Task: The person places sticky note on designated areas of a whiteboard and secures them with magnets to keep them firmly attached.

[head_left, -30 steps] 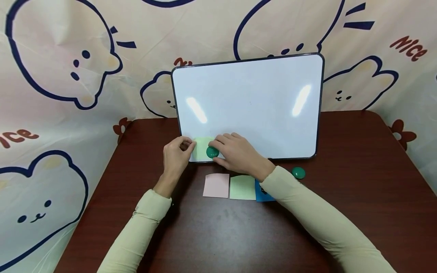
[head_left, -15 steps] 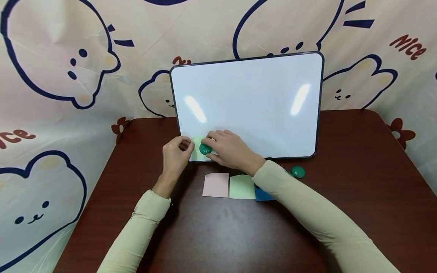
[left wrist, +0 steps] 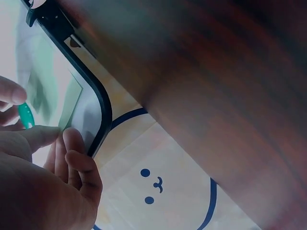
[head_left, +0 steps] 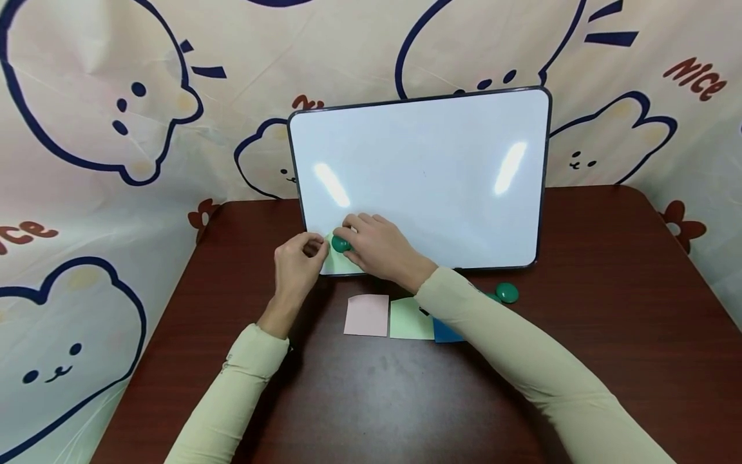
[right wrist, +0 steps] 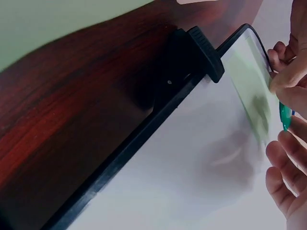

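Your left hand (head_left: 297, 261) is nearly closed, thumb and index finger pinching the left edge of the pale green note (head_left: 341, 265); its other fingers curl beside the grip. That note lies on the lower left corner of the whiteboard (head_left: 429, 174), just above the frame. Your right hand (head_left: 382, 248) is partly closed, pinching the green magnet (head_left: 341, 244) by its rim, right in front of the note's upper part; can't tell whether the magnet touches the paper. Hands are close together, apart in head view. Board leans back, dark frame, black bracket (right wrist: 206, 55) on its bottom edge. On the brown table (head_left: 371, 399) below you've got a row: pink note (head_left: 366, 315), second green note (head_left: 404, 321), blue note (head_left: 447, 331) partly under your right sleeve (head_left: 504, 348). Spare magnet (head_left: 507, 292) sits right of them, near the board's lower edge. Printed backdrop (head_left: 69, 206) behind.
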The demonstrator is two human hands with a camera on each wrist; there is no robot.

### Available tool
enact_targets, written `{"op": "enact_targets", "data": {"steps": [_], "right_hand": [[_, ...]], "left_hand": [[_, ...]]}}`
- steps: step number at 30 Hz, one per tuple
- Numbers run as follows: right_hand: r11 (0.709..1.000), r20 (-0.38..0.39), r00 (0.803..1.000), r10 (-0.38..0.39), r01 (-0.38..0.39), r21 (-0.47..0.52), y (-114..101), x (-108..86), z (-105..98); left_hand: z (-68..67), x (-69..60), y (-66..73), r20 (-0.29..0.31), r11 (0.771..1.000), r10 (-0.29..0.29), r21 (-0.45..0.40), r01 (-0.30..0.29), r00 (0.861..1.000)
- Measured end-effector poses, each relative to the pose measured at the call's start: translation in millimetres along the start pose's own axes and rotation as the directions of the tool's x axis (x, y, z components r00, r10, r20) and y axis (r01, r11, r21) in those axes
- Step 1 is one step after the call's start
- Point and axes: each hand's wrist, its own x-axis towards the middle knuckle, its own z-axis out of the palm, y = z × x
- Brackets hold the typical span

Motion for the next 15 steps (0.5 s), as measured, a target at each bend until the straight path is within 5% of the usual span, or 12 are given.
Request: {"op": "enact_targets", "data": {"steps": [15], "right_hand": [[1.000,-0.012,1.000,-0.004,0.004,-0.025,6.2,4.8,8.6]], "left_hand": [[0.0,0.8,-0.4,-0.002,1.000,0.009,0.011,-0.009,1.000]]}}
